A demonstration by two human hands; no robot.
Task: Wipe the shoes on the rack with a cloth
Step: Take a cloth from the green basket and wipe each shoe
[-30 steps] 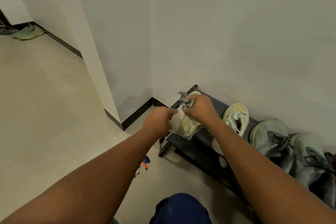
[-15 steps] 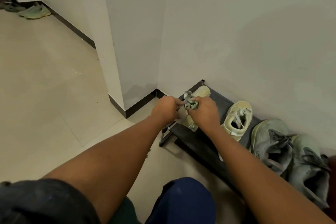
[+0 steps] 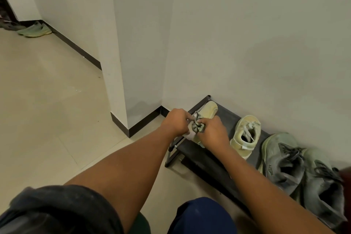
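A low black shoe rack [image 3: 226, 119] stands against the white wall. At its left end lies a pale yellow shoe [image 3: 209, 109], toe toward the wall. My left hand [image 3: 176, 122] grips its heel end. My right hand [image 3: 212, 132] holds a bunched grey-green cloth [image 3: 197, 126] against the shoe's upper. To the right a second pale yellow shoe [image 3: 246, 135] rests on the rack, laces loose. Two grey sneakers, one [image 3: 281, 159] and the other [image 3: 322, 182], sit further right.
A white pillar with dark skirting [image 3: 133, 127] juts out left of the rack. Beige tiled floor [image 3: 47, 110] spreads to the left. More shoes [image 3: 34, 29] lie by the far wall at upper left. My blue-clad knee [image 3: 201, 214] is at the bottom.
The yellow shoe, raised and tilted a second ago, has come down onto the rack's left end. Both hands stay on it with the cloth. The camera view has shifted.
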